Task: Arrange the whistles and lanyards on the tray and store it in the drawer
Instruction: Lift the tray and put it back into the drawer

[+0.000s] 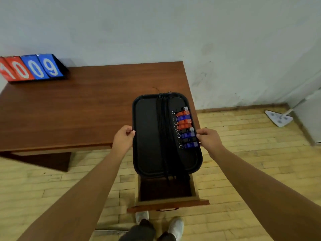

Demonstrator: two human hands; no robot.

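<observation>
L hand point(123, 136) & R hand point(209, 139) grip rounded black tray point(147, 136) over wooden drawer point(167, 204).

One tray point(147, 136) holds three red whistles point(183, 121), three blue whistles point(184, 117) and seemingly three black whistles point(186, 130). The black lanyards point(163, 127) bunch too tightly to count. One drawer point(166, 202), one scoreboard point(34, 68).

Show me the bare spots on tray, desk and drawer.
On the tray, the left half is bare, between rim and lanyards; the right side is crowded with whistles. The desk is bare from scoreboard to tray. The open drawer looks bare.
</observation>
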